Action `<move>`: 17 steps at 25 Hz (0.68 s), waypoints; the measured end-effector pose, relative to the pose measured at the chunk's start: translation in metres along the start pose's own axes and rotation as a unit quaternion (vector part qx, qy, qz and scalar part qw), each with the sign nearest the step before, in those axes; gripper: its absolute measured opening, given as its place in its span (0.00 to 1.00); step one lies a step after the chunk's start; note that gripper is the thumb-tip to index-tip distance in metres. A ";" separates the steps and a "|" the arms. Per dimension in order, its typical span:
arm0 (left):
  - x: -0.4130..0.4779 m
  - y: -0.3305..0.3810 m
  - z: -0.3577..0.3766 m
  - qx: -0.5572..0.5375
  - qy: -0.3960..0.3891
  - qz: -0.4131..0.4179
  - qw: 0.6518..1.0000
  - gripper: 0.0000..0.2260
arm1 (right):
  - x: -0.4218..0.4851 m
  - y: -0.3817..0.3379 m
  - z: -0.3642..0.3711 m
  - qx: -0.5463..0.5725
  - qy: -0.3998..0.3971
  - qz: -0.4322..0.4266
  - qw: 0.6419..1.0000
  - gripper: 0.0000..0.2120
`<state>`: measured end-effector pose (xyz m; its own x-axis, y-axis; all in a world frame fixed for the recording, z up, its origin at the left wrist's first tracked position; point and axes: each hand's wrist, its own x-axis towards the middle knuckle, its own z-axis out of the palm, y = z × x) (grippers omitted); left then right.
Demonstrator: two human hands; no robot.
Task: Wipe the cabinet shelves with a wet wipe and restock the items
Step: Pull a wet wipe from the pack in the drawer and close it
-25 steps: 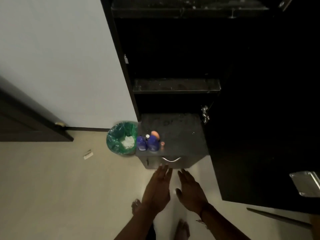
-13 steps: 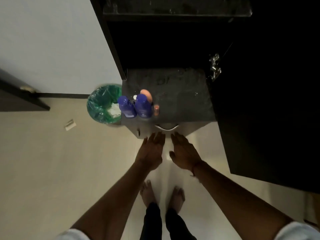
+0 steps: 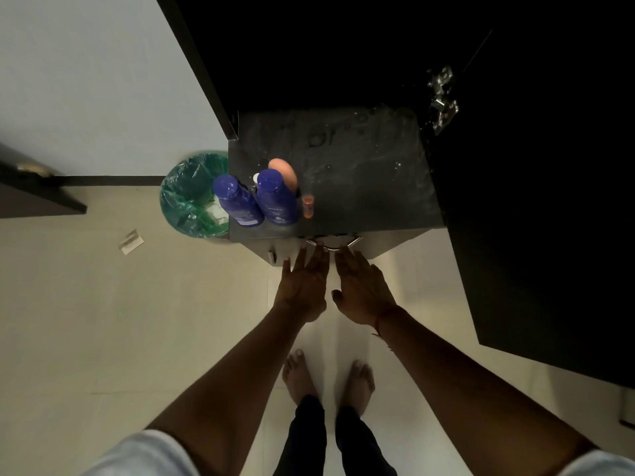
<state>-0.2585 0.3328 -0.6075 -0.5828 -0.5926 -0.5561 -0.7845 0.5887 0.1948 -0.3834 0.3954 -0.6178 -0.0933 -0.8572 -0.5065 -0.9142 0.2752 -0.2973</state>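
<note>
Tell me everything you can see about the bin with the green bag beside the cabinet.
The bin is round and open-topped, lined with a crinkled, translucent green plastic bag folded over its rim. It stands upright on the pale floor at the foot of the white wall, close against the left side of the dark unit, whose edge and a blue bottle hide its right part. Crumpled white material lies inside.

Two blue bottles [image 3: 256, 201] beside an orange bottle [image 3: 285, 173]. The bin bag [image 3: 187, 194] is green, the cabinet [image 3: 343, 63] black.
</note>
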 end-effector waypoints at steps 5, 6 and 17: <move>-0.010 0.007 0.007 -0.027 0.000 -0.005 1.000 0.37 | -0.010 -0.005 0.010 0.021 0.002 0.006 1.000 0.37; -0.012 0.009 0.009 -0.033 -0.002 -0.005 0.999 0.37 | -0.013 -0.005 0.012 0.024 -0.002 0.007 1.000 0.37; -0.049 0.020 0.039 -0.051 -0.027 -0.004 0.998 0.38 | -0.055 0.003 0.038 0.020 -0.011 -0.022 0.999 0.36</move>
<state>-0.2368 0.3952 -0.6080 -0.5655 -0.5653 -0.6006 -0.8087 0.5229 0.2692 -0.3662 0.4601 -0.6215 -0.0442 -0.8593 -0.5095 -0.9006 0.2550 -0.3520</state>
